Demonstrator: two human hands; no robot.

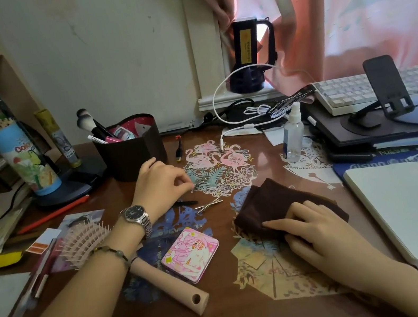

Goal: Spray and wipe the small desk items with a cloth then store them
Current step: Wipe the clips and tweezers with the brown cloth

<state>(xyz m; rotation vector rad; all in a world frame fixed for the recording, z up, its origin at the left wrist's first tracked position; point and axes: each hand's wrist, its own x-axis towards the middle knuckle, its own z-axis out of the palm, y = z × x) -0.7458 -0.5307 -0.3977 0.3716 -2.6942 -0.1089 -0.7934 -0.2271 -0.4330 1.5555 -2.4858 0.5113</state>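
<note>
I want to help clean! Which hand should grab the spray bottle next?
Probably the right hand: it rests flat on the cloth, nearer the spray bottle. The left hand is busy pinching a small metal thing.

left hand (162, 184) pinching clip (202, 181), right hand (309, 227) on cloth (268, 201)

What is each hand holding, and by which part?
Left hand pinches a small metal clip at its near end. Right hand rests flat on the folded brown cloth, near its front edge.
</note>
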